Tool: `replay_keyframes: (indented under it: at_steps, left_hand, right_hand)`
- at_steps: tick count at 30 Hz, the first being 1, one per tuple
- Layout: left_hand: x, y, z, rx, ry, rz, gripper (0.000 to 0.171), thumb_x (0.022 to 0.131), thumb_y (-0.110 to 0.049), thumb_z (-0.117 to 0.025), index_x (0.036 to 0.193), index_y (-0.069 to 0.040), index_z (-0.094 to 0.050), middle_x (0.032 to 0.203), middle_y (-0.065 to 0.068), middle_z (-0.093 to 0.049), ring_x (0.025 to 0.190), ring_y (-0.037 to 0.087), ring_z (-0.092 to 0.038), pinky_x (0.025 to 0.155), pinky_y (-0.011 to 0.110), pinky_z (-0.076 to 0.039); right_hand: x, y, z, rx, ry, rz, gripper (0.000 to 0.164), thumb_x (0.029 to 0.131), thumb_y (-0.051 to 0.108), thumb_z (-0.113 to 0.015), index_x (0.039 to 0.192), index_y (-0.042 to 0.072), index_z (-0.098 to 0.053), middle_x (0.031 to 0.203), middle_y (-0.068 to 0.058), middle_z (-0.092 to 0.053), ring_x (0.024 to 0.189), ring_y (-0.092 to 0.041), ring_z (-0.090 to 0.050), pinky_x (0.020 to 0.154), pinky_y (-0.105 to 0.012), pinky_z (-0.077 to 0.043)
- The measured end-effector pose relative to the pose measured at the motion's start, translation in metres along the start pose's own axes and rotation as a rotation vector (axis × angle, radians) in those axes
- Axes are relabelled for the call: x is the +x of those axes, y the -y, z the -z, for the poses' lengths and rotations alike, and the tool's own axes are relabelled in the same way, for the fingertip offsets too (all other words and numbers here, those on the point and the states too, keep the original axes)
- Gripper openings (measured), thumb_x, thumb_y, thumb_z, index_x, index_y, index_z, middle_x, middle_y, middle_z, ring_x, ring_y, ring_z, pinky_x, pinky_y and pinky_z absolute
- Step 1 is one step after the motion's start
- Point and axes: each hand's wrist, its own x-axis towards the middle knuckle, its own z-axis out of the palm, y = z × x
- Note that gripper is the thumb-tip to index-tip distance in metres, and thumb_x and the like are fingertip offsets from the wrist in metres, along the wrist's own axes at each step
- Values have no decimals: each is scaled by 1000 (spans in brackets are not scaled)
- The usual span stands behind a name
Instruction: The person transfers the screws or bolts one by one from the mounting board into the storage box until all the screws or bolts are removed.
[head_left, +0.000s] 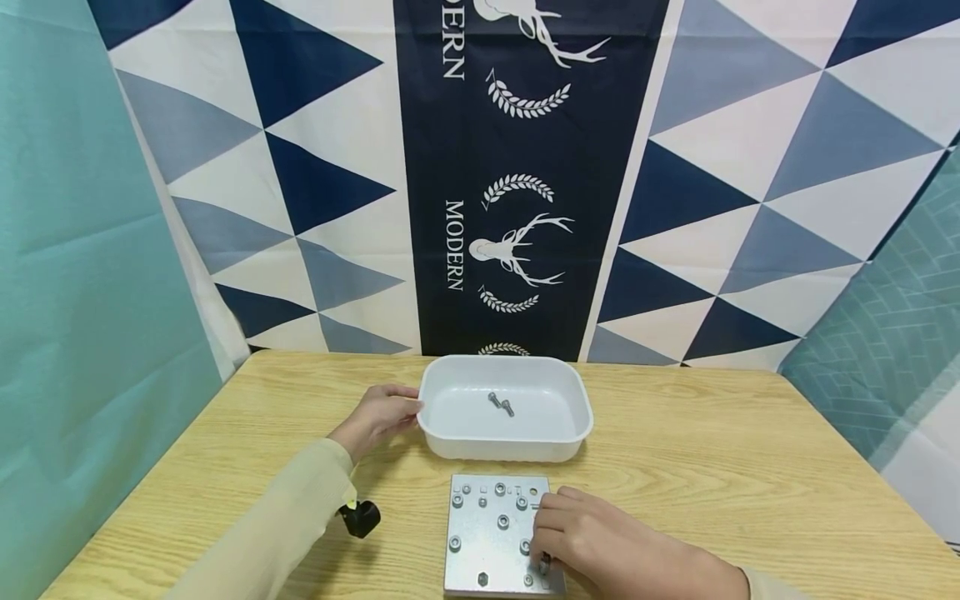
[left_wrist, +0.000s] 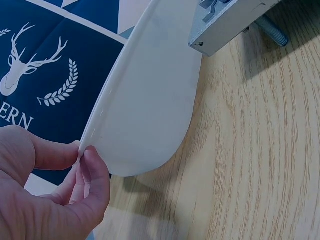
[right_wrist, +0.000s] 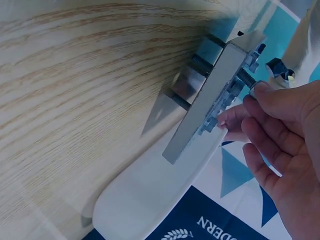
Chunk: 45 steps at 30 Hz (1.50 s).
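My left hand [head_left: 381,414] pinches the left rim of a white plastic tray [head_left: 502,448] between thumb and fingers. Two loose bolts [head_left: 507,408] lie on the tray's floor. In front of the tray is a thick metal plate [head_left: 468,562], with several socket-head bolts [head_left: 503,522] set in its top. At the plate's right side, my right hand [head_left: 588,533] grips a bolt by its head. In the right wrist view this bolt [right_wrist: 246,78] stands upright to the plate, its threaded shank exposed above the surface. Other threaded ends [right_wrist: 177,100] stick out below the plate.
A light wood-grain table [head_left: 720,467] carries everything. Behind it hangs a cloth [head_left: 337,192] with triangles and deer heads. A small black device [head_left: 362,518] sits at my left wrist. Teal cloth [head_left: 90,292] borders the left side.
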Motion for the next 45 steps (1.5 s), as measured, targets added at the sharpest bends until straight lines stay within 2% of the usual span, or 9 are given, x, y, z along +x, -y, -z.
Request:
replay_keyframes:
  at_steps: [5, 13, 25, 35, 38, 45]
  left_hand:
    - [-1, -1, 0, -4, -1, -2, 30, 90, -1, -61, 119, 6, -58, 103, 14, -61, 78, 12, -58, 70, 19, -55]
    - [0, -1, 0, 6, -3, 1, 30, 90, -1, -61, 119, 5, -58, 106, 16, -61, 79, 13, -58, 73, 21, -56]
    - [0, -1, 1, 7, -6, 12, 30, 90, -1, -62, 119, 4, -58, 107, 16, -61, 80, 13, -59, 76, 23, -56]
    - [0, -2, 1, 10, 2, 5, 30, 90, -2, -61, 119, 4, -59, 108, 17, -62, 79, 13, -59, 74, 22, -56]
    - [-1, -2, 1, 11, 7, 0, 30, 91, -2, -61, 120, 5, -58, 110, 18, -62, 79, 13, -59, 72, 20, -55]
    - [-2, -3, 1, 5, 14, 2, 31, 90, -1, -61, 120, 5, -58, 110, 18, -62, 79, 13, -59, 74, 21, -55]
  right_hand:
    - [0, 0, 2, 22, 26, -15, 19, 88, 27, -71, 106, 29, -67, 99, 18, -65, 86, 3, -49, 80, -15, -49]
    - [-1, 1, 4, -3, -9, -18, 22, 83, 22, -75, 102, 28, -67, 94, 19, -65, 85, 3, -48, 79, -15, -48]
    - [0, 0, 12, 19, 9, -32, 23, 85, 23, -73, 107, 29, -67, 98, 19, -66, 87, 2, -49, 81, -16, -51]
    - [1, 0, 13, 9, -15, -25, 24, 83, 21, -75, 105, 28, -67, 97, 19, -66, 87, 2, -49, 80, -15, -50]
    - [1, 1, 15, -8, -48, -14, 24, 82, 20, -76, 103, 27, -68, 96, 18, -66, 88, 1, -50, 81, -15, -50]
    - [2, -2, 17, -168, -171, 74, 21, 75, 15, -80, 91, 21, -68, 87, 16, -64, 88, -1, -52, 82, -16, -48]
